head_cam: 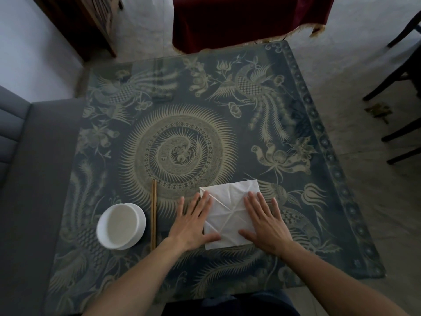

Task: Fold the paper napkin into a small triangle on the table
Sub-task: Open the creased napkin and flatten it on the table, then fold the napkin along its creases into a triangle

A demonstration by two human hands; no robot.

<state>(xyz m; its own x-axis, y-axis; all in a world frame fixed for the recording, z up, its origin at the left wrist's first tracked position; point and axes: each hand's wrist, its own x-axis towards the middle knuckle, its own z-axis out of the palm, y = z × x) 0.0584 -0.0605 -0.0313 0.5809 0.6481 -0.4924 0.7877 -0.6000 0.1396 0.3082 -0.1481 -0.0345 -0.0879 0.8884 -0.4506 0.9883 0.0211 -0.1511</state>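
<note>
White creased square paper napkin (230, 208): flat on patterned surface (330, 156), pressed under left hand (193, 222) and right hand (264, 222), fingers straight, hands apart.

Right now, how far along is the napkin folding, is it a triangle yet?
Not yet. The napkin lies on the table as a roughly square sheet, with crease lines crossing it, so some creasing looks done. In hand: the left hand and right hand press flat on its two sides. Left: folding it into the small triangle.
</note>
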